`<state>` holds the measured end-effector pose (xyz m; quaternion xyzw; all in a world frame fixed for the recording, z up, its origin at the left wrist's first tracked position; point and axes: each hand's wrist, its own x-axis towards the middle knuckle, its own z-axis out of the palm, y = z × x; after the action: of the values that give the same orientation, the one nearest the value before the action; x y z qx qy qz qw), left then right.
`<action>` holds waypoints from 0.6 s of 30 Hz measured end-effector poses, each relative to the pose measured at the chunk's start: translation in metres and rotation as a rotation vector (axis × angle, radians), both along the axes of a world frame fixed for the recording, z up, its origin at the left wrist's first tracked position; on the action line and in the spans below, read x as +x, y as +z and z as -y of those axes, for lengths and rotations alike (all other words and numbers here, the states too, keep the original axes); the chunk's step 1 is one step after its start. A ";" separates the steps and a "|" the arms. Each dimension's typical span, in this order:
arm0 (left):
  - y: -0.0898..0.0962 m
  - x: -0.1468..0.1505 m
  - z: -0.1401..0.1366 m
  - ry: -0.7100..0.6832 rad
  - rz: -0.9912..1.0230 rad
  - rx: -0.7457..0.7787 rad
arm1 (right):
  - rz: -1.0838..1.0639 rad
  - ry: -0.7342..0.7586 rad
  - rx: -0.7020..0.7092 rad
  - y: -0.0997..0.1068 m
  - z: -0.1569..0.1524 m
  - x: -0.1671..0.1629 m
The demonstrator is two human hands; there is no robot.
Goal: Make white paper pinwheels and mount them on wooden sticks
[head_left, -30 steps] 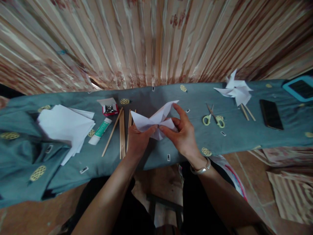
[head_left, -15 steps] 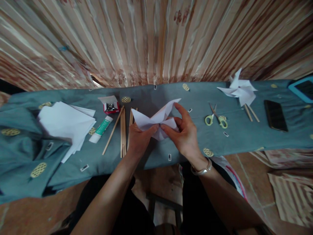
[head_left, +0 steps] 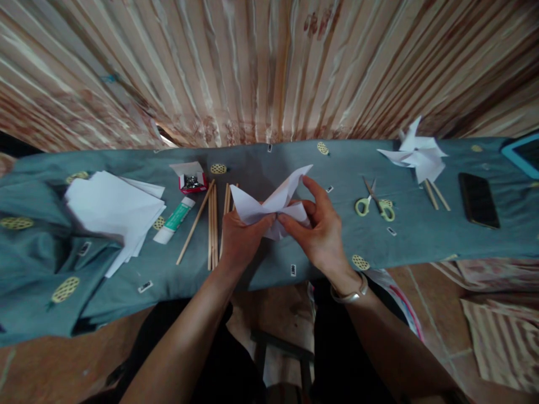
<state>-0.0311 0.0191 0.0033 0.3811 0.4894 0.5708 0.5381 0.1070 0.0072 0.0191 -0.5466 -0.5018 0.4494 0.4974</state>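
Between my hands is a white paper pinwheel (head_left: 275,201) with its corners folded in toward the middle. My left hand (head_left: 243,234) grips its left side, thumb pressed near the centre. From the right, my right hand (head_left: 319,230) pinches it, with the thumb close to the centre and the index finger raised along an upper blade. The fingers beneath the paper are partly hidden. Just left of my left hand lie several wooden sticks (head_left: 213,227), some partly covered by that hand. Beyond them are a glue stick (head_left: 174,220) and an open red box of small metal pins (head_left: 192,182).
A stack of white paper (head_left: 112,210) lies at the left. On the right are green-handled scissors (head_left: 374,203), finished-looking pinwheels (head_left: 421,154) on sticks, a dark phone (head_left: 479,200) and a blue-framed device (head_left: 522,157). A pleated curtain (head_left: 252,73) hangs behind the cloth-covered table (head_left: 269,275).
Very little differs. Both hands keep their hold on the paper pinwheel, and the view has shifted slightly.
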 end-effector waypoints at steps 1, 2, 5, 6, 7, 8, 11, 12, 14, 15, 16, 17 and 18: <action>0.001 0.000 0.000 0.005 -0.003 -0.002 | 0.013 0.001 0.007 0.000 0.000 0.000; 0.001 0.000 0.000 0.011 -0.006 -0.003 | 0.024 0.002 0.013 -0.001 0.000 0.000; 0.003 0.001 0.001 0.032 -0.012 -0.008 | 0.049 0.002 0.020 -0.002 0.001 0.000; 0.004 0.001 0.001 0.036 -0.020 -0.014 | 0.054 0.002 0.019 -0.001 0.001 0.000; 0.005 0.001 0.000 0.038 -0.031 -0.022 | 0.057 0.002 0.018 -0.001 0.001 0.000; 0.006 0.001 0.000 0.041 -0.047 -0.031 | 0.062 0.002 0.019 -0.001 0.002 0.000; 0.009 0.001 0.000 0.061 -0.087 -0.044 | 0.080 -0.002 0.036 0.000 0.003 -0.001; 0.009 0.001 0.000 0.065 -0.092 -0.045 | 0.088 -0.007 0.044 0.001 0.003 -0.002; 0.010 0.001 0.000 0.066 -0.091 -0.047 | 0.110 -0.019 0.057 0.001 0.004 -0.003; 0.009 0.001 0.000 0.061 -0.087 -0.048 | 0.125 -0.024 0.062 0.001 0.005 -0.003; 0.009 0.001 0.000 0.059 -0.082 -0.047 | 0.142 -0.027 0.067 0.001 0.005 -0.003; 0.008 0.001 0.000 0.059 -0.077 -0.044 | 0.158 -0.031 0.072 0.000 0.005 -0.004; 0.007 0.001 0.000 0.060 -0.075 -0.040 | 0.169 -0.033 0.076 0.000 0.005 -0.004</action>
<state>-0.0303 0.0195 0.0107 0.3766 0.5317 0.5619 0.5097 0.1033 0.0021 0.0193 -0.5713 -0.5497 0.3741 0.4811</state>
